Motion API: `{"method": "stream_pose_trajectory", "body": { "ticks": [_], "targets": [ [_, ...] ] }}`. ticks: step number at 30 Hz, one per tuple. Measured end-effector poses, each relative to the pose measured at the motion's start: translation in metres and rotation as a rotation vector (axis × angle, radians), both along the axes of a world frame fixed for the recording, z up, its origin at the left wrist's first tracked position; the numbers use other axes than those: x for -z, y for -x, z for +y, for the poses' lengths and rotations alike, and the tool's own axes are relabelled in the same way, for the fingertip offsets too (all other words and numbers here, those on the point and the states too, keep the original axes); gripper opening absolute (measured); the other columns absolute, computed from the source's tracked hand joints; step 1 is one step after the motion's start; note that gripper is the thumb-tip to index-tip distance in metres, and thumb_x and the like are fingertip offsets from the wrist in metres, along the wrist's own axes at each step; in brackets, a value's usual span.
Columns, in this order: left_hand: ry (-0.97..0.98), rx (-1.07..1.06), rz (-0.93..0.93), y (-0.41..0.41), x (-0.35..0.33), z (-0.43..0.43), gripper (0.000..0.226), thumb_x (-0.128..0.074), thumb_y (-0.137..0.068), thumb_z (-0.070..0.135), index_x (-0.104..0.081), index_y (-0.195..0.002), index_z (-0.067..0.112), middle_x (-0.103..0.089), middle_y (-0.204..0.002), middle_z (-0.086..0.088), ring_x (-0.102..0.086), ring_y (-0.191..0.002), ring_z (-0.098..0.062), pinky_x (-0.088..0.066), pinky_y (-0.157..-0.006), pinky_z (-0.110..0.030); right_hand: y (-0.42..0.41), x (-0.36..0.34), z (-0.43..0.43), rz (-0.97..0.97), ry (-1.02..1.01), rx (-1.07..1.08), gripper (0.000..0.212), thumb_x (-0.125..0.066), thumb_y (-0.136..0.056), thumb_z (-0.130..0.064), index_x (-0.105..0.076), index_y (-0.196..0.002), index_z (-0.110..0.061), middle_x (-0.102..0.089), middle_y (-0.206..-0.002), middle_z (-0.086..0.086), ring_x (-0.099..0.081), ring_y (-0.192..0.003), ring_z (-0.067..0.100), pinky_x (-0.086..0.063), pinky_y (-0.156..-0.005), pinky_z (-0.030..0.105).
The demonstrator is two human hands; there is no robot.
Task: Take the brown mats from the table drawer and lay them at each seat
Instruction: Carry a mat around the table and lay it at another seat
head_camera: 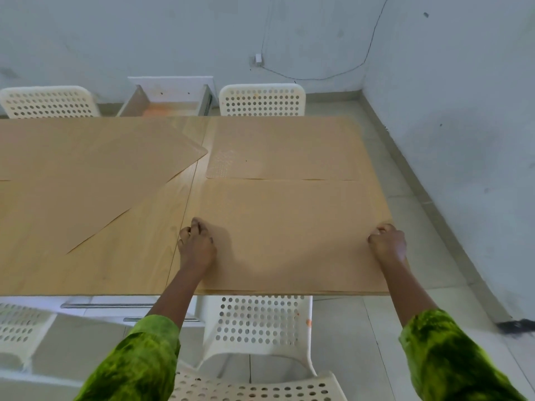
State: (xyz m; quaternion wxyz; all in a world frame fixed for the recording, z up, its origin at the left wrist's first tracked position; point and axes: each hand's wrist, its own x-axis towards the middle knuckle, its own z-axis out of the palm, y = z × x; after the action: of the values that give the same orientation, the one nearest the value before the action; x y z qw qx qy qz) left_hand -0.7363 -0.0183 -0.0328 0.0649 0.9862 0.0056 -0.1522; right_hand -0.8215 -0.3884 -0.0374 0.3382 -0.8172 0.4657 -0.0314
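Observation:
A brown mat (289, 227) lies flat at the near right seat of the wooden table (162, 233). My left hand (197, 244) rests on its left edge with fingers curled, and my right hand (388, 241) presses its right edge the same way. A second mat (283, 149) lies just beyond it at the far right seat. Two more mats lie askew on the left half: one (95, 149) towards the back, one (63, 209) nearer. The table drawer (168, 102) stands open on the far side.
White perforated chairs stand at the far left (49, 102), far right (262, 101), near left (20, 325) and right below me (260, 322). A near-side drawer handle (107, 305) shows under the table edge. Walls close the back and right; a cable hangs on the wall.

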Motion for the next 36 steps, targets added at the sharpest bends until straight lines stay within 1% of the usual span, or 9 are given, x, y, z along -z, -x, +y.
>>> {"method": "stream_pose_trajectory", "body": {
  "ticks": [7,14,17,20,22,24,28,31,36],
  "targets": [
    [0.007,-0.012,-0.005,0.007,0.002,0.003,0.05,-0.03,-0.098,0.017,-0.023,-0.147,0.005,-0.006,-0.159,-0.009,-0.014,-0.138,-0.034,-0.021,-0.11,-0.046,0.0,-0.003,0.002,0.026,0.007,-0.018,0.04,-0.052,-0.082,-0.011,-0.057,-0.121,-0.009,-0.054,-0.121,0.024,-0.05,-0.115,0.039,-0.046,-0.089,0.037],
    [-0.015,-0.035,-0.015,0.007,-0.001,-0.001,0.05,-0.031,-0.096,0.014,-0.026,-0.145,0.003,-0.01,-0.158,-0.01,-0.015,-0.138,-0.035,-0.02,-0.111,-0.047,0.001,-0.014,0.011,0.107,0.072,-0.023,0.04,-0.045,-0.088,-0.012,-0.051,-0.127,-0.008,-0.042,-0.129,0.022,-0.035,-0.124,0.036,-0.039,-0.096,0.039],
    [0.007,-0.078,-0.069,0.003,-0.008,-0.014,0.054,-0.035,-0.094,0.015,-0.024,-0.145,0.003,-0.012,-0.157,-0.011,-0.015,-0.139,-0.034,-0.02,-0.112,-0.047,-0.004,-0.017,0.022,0.119,0.221,-0.104,0.04,-0.045,-0.088,-0.014,-0.048,-0.127,-0.005,-0.042,-0.13,0.021,-0.034,-0.124,0.035,-0.035,-0.098,0.041],
    [0.094,0.048,-0.155,-0.02,-0.014,-0.041,0.058,-0.037,-0.096,0.026,-0.017,-0.148,0.007,-0.006,-0.159,-0.008,-0.006,-0.145,-0.031,-0.014,-0.115,-0.046,-0.03,-0.016,0.047,-0.009,0.299,-0.279,0.037,-0.047,-0.088,-0.012,-0.051,-0.124,-0.003,-0.044,-0.131,0.019,-0.035,-0.123,0.035,-0.031,-0.101,0.038],
    [0.113,0.228,-0.159,-0.042,-0.013,-0.065,0.06,-0.033,-0.098,0.032,-0.011,-0.149,0.008,-0.001,-0.16,-0.006,0.003,-0.147,-0.027,-0.009,-0.117,-0.043,-0.059,-0.013,0.069,-0.061,0.295,-0.432,0.04,-0.045,-0.09,-0.013,-0.049,-0.129,-0.007,-0.041,-0.139,0.015,-0.034,-0.129,0.032,-0.027,-0.106,0.034],
    [0.108,0.368,-0.136,-0.064,-0.005,-0.086,0.061,-0.028,-0.099,0.038,-0.009,-0.15,0.01,0.003,-0.16,-0.006,0.009,-0.147,-0.025,-0.004,-0.117,-0.043,-0.088,-0.008,0.091,-0.055,0.275,-0.58,0.045,-0.041,-0.093,-0.017,-0.04,-0.138,-0.011,-0.031,-0.151,0.012,-0.024,-0.14,0.026,-0.018,-0.113,0.034],
    [0.079,0.456,-0.046,-0.082,0.018,-0.103,0.065,-0.007,-0.092,0.055,-0.001,-0.151,0.027,0.012,-0.16,0.0,0.017,-0.146,-0.024,0.008,-0.116,-0.048,-0.123,0.006,0.12,0.061,0.325,-0.838,0.051,-0.029,-0.098,-0.03,-0.021,-0.147,-0.021,-0.009,-0.16,0.002,-0.002,-0.147,0.018,-0.003,-0.118,0.04],
    [0.03,0.472,-0.114,-0.085,0.029,-0.102,0.078,0.014,-0.074,0.062,0.004,-0.148,0.039,0.012,-0.159,0.006,0.018,-0.146,-0.021,0.01,-0.114,-0.052,-0.127,0.018,0.121,0.082,0.382,-0.877,0.053,-0.023,-0.098,-0.041,-0.015,-0.149,-0.027,-0.006,-0.16,-0.001,0.001,-0.147,0.017,0.002,-0.118,0.043],
    [0.014,0.358,-0.163,-0.086,0.031,-0.088,0.075,0.012,-0.075,0.063,0.004,-0.146,0.044,0.009,-0.16,0.006,0.013,-0.147,-0.023,0.007,-0.115,-0.052,-0.123,0.021,0.096,0.141,0.408,-0.839,0.06,-0.019,-0.096,-0.049,-0.005,-0.15,-0.026,0.0,-0.16,-0.002,0.004,-0.147,0.015,0.004,-0.118,0.04]
  ]
}}
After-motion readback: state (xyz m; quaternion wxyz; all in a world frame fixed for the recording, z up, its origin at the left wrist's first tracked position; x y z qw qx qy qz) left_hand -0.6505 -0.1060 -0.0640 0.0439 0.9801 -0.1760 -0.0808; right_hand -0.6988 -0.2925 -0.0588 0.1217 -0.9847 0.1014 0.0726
